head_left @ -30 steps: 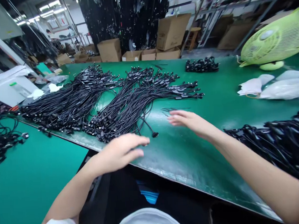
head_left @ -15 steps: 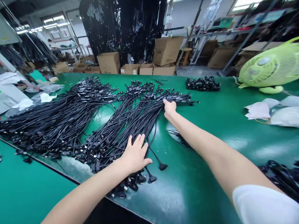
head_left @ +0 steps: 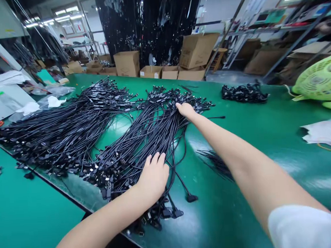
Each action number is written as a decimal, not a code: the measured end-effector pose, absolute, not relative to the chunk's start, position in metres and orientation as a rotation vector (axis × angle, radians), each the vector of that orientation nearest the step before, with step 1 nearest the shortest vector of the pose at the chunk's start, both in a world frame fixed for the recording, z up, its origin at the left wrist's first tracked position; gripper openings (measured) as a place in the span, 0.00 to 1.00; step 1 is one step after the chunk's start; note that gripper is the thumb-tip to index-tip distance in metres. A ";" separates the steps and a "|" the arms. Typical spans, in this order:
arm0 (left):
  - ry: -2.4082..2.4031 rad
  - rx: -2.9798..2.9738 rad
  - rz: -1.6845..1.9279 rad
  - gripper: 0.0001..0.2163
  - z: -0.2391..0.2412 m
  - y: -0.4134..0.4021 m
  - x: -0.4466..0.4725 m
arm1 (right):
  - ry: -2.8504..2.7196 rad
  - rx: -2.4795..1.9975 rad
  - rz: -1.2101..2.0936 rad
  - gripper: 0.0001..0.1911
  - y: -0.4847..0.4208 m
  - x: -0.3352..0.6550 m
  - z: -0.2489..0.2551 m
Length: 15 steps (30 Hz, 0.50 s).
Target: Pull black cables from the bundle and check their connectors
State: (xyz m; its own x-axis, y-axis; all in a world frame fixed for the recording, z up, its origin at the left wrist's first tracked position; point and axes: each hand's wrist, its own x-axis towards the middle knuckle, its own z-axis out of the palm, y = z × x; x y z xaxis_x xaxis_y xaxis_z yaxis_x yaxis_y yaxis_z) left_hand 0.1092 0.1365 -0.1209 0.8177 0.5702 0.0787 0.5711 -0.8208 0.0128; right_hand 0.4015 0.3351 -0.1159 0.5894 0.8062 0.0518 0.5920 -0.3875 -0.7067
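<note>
A long bundle of black cables (head_left: 152, 132) lies slantwise across the green table (head_left: 249, 134). My left hand (head_left: 155, 175) rests palm down on the bundle's near end, fingers stretched out over the plugs. My right hand (head_left: 185, 110) reaches far forward to the bundle's far end, its fingers curled into the cables there. A second, larger heap of black cables (head_left: 65, 125) lies to the left, apart from both hands. A few thin black ties (head_left: 214, 162) lie on the table under my right forearm.
A small coil of black cables (head_left: 244, 93) sits at the back right. A light green fan (head_left: 321, 81) lies at the right edge, with white bags (head_left: 325, 132) in front of it. Cardboard boxes (head_left: 196, 50) stand beyond the table. A white box (head_left: 3, 99) and plastic wrappers lie far left.
Both hands went from hovering near the table's front edge to the middle cable bundle. The left now lies on its near end, the right grips its far end and has shifted slightly left.
</note>
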 end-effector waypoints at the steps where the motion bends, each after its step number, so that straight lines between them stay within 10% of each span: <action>1: -0.919 -2.992 -0.211 0.11 -0.120 0.138 0.108 | -1.179 -2.114 0.384 0.16 0.321 0.404 -0.109; 15: -1.240 -3.795 -0.718 0.12 0.023 0.055 0.046 | -1.514 -1.880 0.390 0.10 0.099 0.373 -0.061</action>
State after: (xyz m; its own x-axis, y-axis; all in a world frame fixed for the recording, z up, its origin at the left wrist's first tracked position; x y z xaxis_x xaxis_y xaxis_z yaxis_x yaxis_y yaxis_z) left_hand 0.0461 0.0550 0.0233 0.7990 0.6008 0.0243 0.3203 -0.4594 0.8285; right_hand 0.3732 0.0988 -0.0611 0.2771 0.9437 0.1807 0.7390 -0.0891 -0.6677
